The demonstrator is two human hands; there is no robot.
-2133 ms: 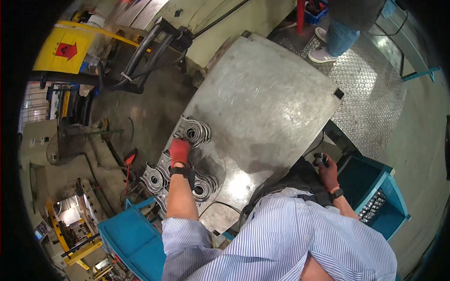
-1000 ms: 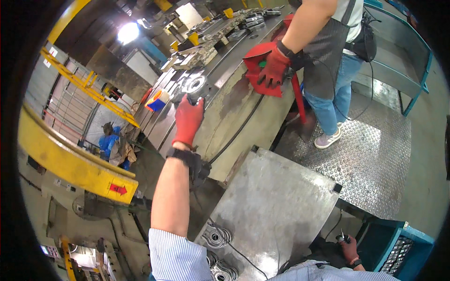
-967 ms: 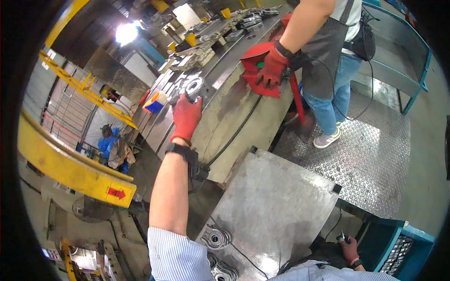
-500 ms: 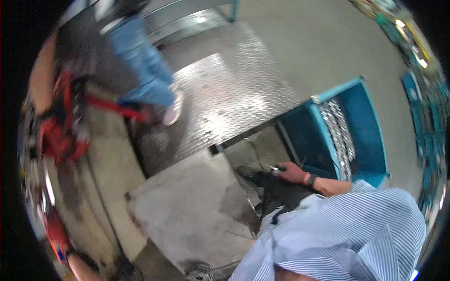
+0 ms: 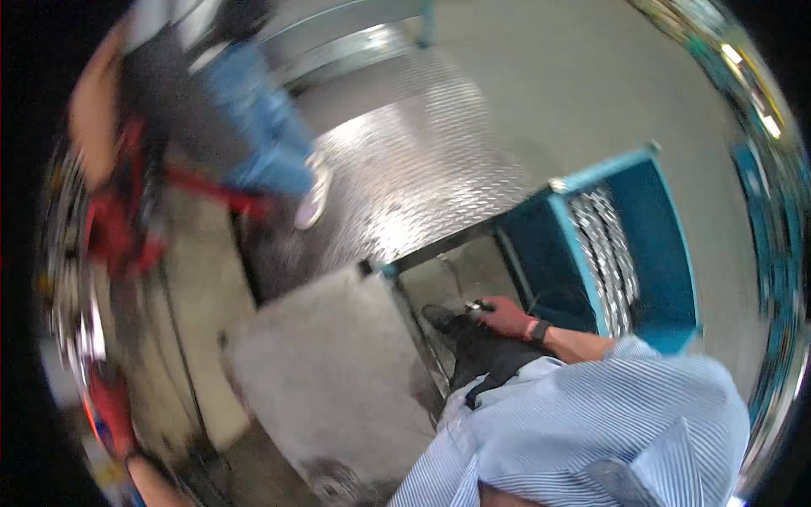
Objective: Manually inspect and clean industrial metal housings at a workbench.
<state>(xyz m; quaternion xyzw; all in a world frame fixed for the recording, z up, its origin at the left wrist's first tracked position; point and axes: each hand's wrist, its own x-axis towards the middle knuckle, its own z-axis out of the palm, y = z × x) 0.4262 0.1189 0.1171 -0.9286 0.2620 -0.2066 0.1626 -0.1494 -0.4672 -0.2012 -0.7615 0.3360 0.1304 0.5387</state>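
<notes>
My right hand point(image 5: 507, 318), in a red glove with a dark band at the wrist, is closed around a small dark object with a metallic end point(image 5: 478, 307). It is held in front of my dark trousers, and its exact kind is too small to tell. At the far left my left hand point(image 5: 112, 406), also red-gloved, reaches beside blurred shiny metal parts. Its fingers are smeared, so whether it grips anything is unclear. Between my arms stands a worn grey flat-topped surface point(image 5: 329, 372).
A co-worker in jeans point(image 5: 262, 118) stands at upper left, a red-gloved hand point(image 5: 118, 237) near a blurred red bar point(image 5: 203, 188). Metal tread plate point(image 5: 431, 160) covers the floor ahead. On the right, a blue open bin point(image 5: 663, 245) holds silver chain-like metal pieces point(image 5: 604, 253).
My right hand has shifted slightly left with the small dark object. My left hand has moved slightly up at the left edge. The whole view has shifted a little.
</notes>
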